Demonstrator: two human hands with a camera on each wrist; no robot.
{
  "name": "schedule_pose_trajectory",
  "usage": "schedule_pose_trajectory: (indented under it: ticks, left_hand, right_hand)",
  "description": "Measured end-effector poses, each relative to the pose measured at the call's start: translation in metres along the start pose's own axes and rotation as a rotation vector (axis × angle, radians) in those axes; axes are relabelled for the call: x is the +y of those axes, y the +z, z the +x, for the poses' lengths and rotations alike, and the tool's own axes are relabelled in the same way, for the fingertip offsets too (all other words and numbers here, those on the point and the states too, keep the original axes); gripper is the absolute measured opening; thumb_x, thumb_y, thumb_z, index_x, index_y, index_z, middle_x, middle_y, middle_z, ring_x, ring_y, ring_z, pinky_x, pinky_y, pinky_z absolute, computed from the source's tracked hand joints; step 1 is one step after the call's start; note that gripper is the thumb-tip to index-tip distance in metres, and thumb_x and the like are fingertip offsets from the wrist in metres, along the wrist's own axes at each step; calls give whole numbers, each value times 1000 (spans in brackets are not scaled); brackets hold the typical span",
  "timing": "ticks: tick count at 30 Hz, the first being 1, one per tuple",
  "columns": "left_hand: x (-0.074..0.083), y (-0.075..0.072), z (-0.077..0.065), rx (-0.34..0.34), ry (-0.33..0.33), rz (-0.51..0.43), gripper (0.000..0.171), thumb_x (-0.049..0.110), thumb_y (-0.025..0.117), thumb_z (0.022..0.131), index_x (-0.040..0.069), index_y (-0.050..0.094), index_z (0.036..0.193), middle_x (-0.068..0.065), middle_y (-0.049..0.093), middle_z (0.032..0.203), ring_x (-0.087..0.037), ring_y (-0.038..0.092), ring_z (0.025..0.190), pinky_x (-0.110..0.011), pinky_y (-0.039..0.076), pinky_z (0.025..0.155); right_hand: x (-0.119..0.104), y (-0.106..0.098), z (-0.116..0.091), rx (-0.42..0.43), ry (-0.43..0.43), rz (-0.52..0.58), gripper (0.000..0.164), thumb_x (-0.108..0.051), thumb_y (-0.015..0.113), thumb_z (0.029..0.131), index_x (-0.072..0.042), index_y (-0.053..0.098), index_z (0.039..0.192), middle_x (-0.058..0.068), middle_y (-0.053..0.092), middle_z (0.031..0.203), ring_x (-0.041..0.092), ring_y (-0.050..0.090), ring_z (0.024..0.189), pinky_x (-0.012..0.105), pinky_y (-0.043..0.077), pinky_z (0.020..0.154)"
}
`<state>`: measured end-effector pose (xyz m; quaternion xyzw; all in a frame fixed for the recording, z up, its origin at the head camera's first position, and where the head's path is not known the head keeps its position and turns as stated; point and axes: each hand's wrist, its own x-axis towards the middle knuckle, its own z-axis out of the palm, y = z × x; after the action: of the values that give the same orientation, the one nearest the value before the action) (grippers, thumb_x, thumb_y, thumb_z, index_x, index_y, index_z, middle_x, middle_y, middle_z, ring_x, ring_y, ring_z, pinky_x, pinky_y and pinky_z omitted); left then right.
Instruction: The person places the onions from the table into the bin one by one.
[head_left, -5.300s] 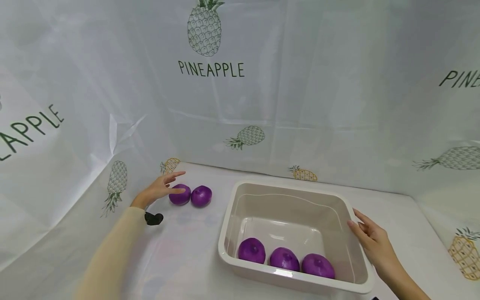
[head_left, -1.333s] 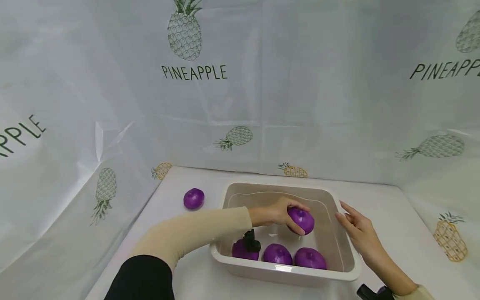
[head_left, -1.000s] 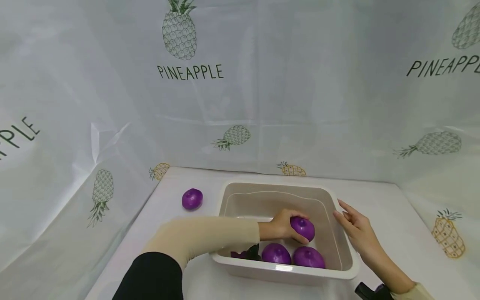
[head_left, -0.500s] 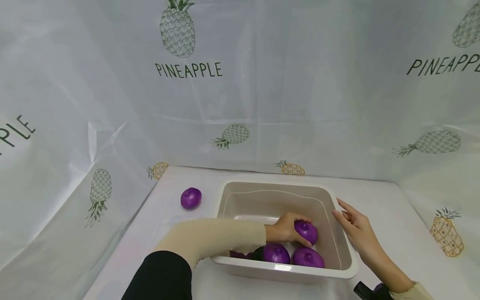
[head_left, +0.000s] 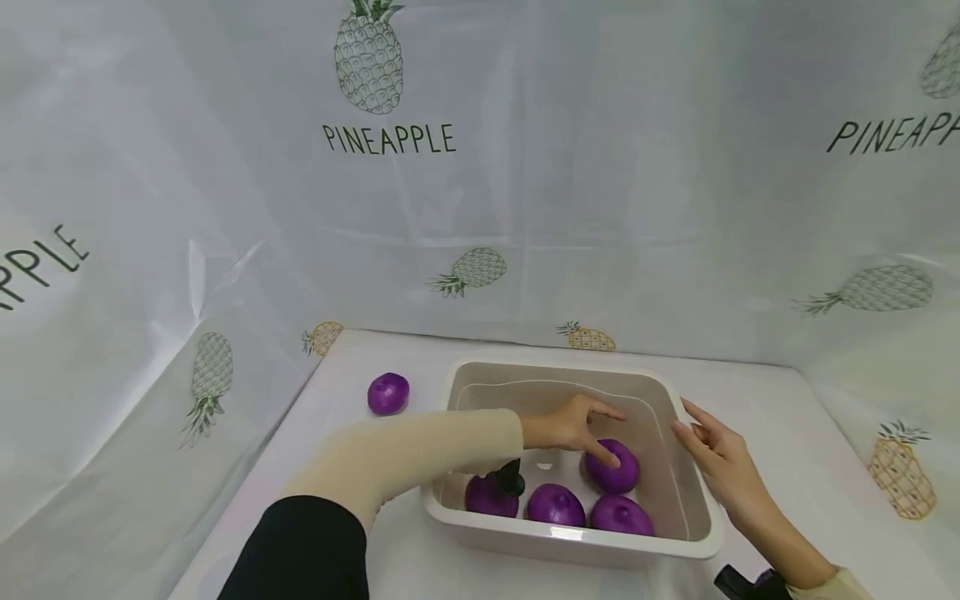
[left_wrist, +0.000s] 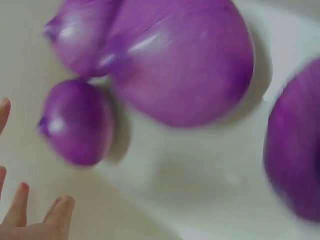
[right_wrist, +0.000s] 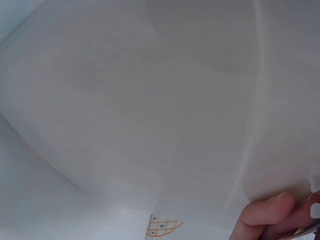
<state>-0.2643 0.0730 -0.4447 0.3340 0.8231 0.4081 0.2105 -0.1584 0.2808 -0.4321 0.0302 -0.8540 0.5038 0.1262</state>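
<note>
My left hand (head_left: 572, 427) hovers inside the beige plastic basin (head_left: 555, 546), its fingers spread above a purple onion (head_left: 613, 468) on the basin floor at the right. Along the front wall lie three more onions; the left one (head_left: 489, 500) is partly covered by the black wrist camera. In the left wrist view, the spread fingers (left_wrist: 60, 215) are apart from the small-looking onion (left_wrist: 77, 122). My right hand (head_left: 720, 458) grips the right rim of the basin, thumb over the edge; curled fingers show at the lower right of the right wrist view.
One onion (head_left: 388, 393) sits on the white table (head_left: 405, 517), left of the basin. A pineapple-printed sheet (head_left: 637, 208) rises behind and at both sides of the table.
One of the two onions on the table was carried into the basin by my left hand, lowered beside the right wall and let go. The left hand has just lifted off; the right stays on the rim.
</note>
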Motion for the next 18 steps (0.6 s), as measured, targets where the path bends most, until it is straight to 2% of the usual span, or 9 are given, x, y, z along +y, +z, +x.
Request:
schedule_pose_trajectory:
  ticks: [3,5,10,14,18]
  left_hand:
    - [14,-26,-7,-36,-3,-23,63,14,89,75,14,65,134,3,62,136,-28,55,127,-27,47,99]
    - [24,-45,-13,-43,-12,-29,62,17,88,77,17,64,135,3,61,136,-25,55,126,-26,48,97]
    - [42,-95,-32,-9,31,-60,63,18,86,81,18,61,139,0,60,137,-22,57,124,-23,52,90]
    - [42,-130,-49,49,61,-87,61,18,83,84,18,59,141,-3,59,139,-21,57,123,-24,52,91]
    - [29,-160,-69,124,75,-98,59,19,81,86,18,58,141,-3,57,141,-19,56,123,-27,51,96]
  right_hand:
    - [0,0,-1,-1,-4,6,48,-8,53,104,13,40,144,23,71,98,5,67,73,25,57,57]
    - [0,-1,-1,-6,-3,7,49,-10,53,104,14,39,144,20,72,98,5,67,73,26,58,57]
    - [-1,-3,-3,-12,0,12,50,-12,53,105,14,38,144,6,74,95,7,68,73,27,58,57]
    - [-2,-2,-2,-21,3,24,50,-13,52,105,13,38,145,4,74,94,7,69,74,27,58,58]
    - [-2,-1,0,-27,8,25,51,-14,52,105,13,37,146,7,74,94,7,69,74,27,58,58]
